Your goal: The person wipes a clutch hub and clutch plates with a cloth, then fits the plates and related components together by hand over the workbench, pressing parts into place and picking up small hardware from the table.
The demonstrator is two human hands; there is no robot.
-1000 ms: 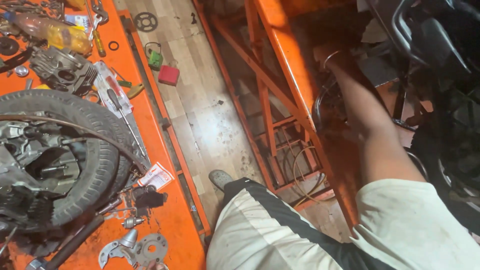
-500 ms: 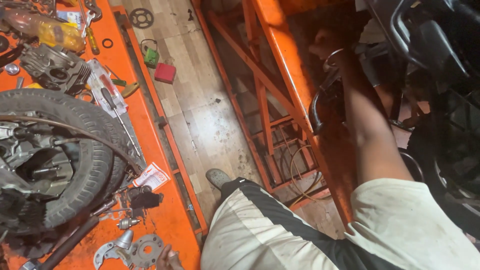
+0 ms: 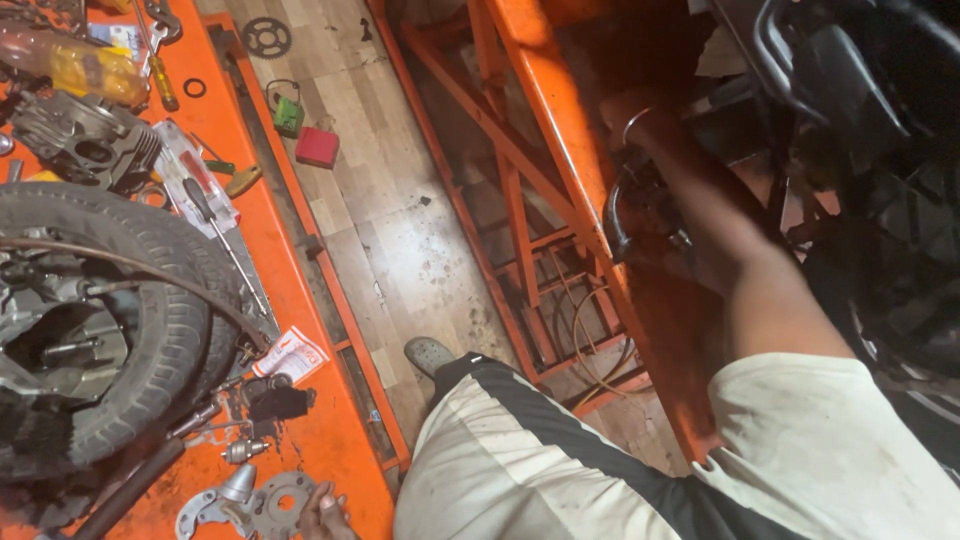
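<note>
My right arm stretches up along the orange lift frame (image 3: pixel 560 120) toward the dark motorcycle (image 3: pixel 860 150). My right hand (image 3: pixel 628 108), a bangle on its wrist, reaches into the shadowed parts there, and its fingers are hidden. A curved black bar (image 3: pixel 612 215) sits just under my forearm. Only the fingertips of my left hand (image 3: pixel 322 508) show at the bottom edge. They rest on the orange bench (image 3: pixel 300 300) beside a round metal plate with holes (image 3: pixel 275 495). I cannot tell whether they grip anything.
A tyre with a wheel hub (image 3: pixel 110 330) fills the bench's left side. Around it lie a screwdriver (image 3: pixel 215 225), an engine cylinder (image 3: pixel 85 140), a yellow bottle (image 3: pixel 95 70), a spark plug (image 3: pixel 245 450) and a paper slip (image 3: pixel 292 355). A red box (image 3: pixel 317 147), a green padlock (image 3: pixel 288 115) and a sprocket (image 3: pixel 266 37) lie on the wooden floor.
My right hand has slid farther up along the orange frame into the motorcycle. My left fingertips have come into view at the bottom by the metal plate.
</note>
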